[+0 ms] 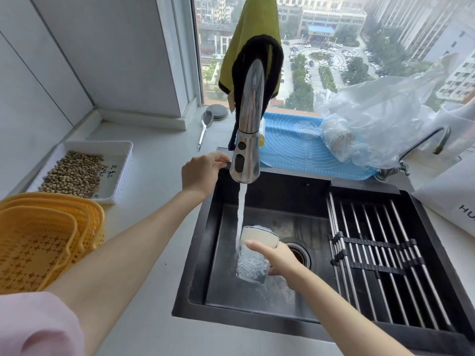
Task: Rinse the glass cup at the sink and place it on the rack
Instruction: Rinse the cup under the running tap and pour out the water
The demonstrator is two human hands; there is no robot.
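Note:
My right hand (pixel 279 258) grips a clear glass cup (pixel 253 263) upright inside the black sink (pixel 205 253), fingers wrapped around its right side. A stream of water (pixel 241 209) falls from the chrome faucet (pixel 248 140) into the cup, which is filling with bubbling water. My left hand (pixel 201 173) is closed on the faucet handle (pixel 226 163), just left of the spout head. A roll-up rack (pixel 380 268) of metal rods covers the right half of the sink, bare.
A green and black cloth (pixel 253 50) hangs over the faucet neck. Yellow baskets (pixel 43 237) and a white tray of beans (pixel 84 170) sit on the left counter. A spoon (pixel 205 129), blue mat (pixel 295 147) and plastic bag (pixel 380 119) lie behind the sink.

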